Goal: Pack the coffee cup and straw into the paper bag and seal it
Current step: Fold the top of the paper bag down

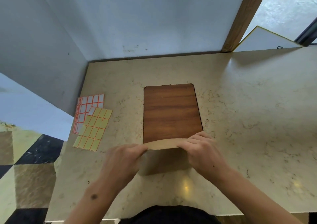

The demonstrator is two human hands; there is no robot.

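Head view: left hand and right hand pinch paper bag top.

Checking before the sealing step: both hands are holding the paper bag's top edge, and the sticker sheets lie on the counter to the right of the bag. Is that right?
Not quite. The head view shows the sticker sheets lying to the left of the paper bag, not the right. The rest holds: left hand and right hand both hold the bag's top edge, and the sheets lie on the counter.

A single head-worn view is given, aimed forward and steeply down at the desk from close above; the far wall is taken in by the wide angle.
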